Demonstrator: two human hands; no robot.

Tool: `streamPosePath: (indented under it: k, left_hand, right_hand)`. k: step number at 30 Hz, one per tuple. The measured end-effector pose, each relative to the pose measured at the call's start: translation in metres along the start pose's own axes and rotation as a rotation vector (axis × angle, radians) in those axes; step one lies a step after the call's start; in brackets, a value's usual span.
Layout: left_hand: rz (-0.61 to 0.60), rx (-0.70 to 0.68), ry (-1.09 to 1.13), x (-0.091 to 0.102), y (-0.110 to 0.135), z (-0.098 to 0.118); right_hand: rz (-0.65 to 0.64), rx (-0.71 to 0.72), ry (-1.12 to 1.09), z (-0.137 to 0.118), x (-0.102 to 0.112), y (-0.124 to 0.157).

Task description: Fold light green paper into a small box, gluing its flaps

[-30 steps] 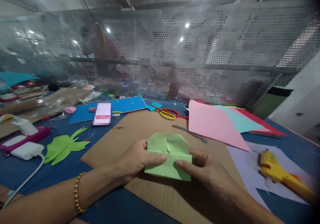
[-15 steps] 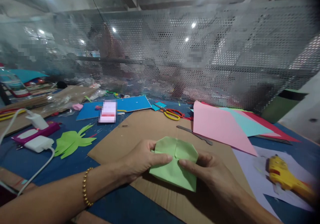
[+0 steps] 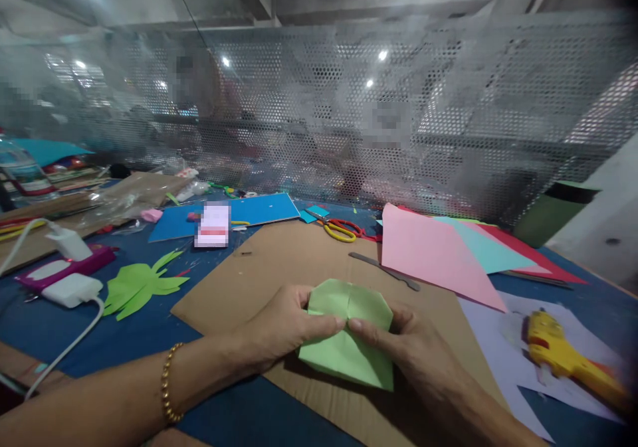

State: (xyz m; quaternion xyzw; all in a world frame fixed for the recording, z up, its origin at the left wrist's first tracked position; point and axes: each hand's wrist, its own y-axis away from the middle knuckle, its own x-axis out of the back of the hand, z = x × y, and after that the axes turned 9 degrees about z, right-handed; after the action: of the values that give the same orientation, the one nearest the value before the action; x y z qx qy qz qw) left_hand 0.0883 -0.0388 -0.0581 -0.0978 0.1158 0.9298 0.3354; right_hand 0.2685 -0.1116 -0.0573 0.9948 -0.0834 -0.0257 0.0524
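A folded piece of light green paper (image 3: 343, 360) is held between both hands above a brown cardboard sheet (image 3: 279, 261). My left hand (image 3: 294, 317) grips its left side, thumb laid flat on the upper face. On the right side my right hand (image 3: 399, 334) pinches it the same way. Both thumb tips nearly meet at a centre crease, where the paper's flaps come together. The other fingers are mostly hidden behind and under the paper. A grey metal blade-like tool (image 3: 383, 271) lies on the cardboard beyond my right hand.
To the right lie a yellow glue gun (image 3: 553, 344) and pink paper (image 3: 428, 254) over other coloured sheets. Scissors (image 3: 341, 231) rest behind the cardboard. On the left are green paper leaves (image 3: 142, 284) and a purple power strip (image 3: 64, 268) with cables. A perforated metal screen (image 3: 319, 115) stands behind.
My thumbs have come closer together at the centre crease, and the flaps there lie flatter. Both hands keep hold of the green paper. The view has shifted slightly.
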Motion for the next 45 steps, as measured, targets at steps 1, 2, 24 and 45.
streamPosePath:
  k: [1, 2, 24, 45]
  left_hand:
    - [-0.012, -0.009, -0.009, -0.001, 0.001, 0.0]
    - [-0.025, -0.016, -0.012, -0.001, 0.002, 0.0]
    - [0.077, -0.151, -0.06, 0.004, -0.003, 0.003]
    - [0.138, -0.109, -0.086, 0.008, 0.0, 0.007]
  right_hand:
    - [0.007, -0.013, -0.003, 0.0, 0.0, 0.0]
    - [0.019, -0.032, -0.01, 0.0, 0.0, 0.0]
    - [0.07, -0.148, 0.002, -0.004, 0.002, 0.003]
    - [0.273, 0.111, 0.134, 0.006, 0.013, -0.001]
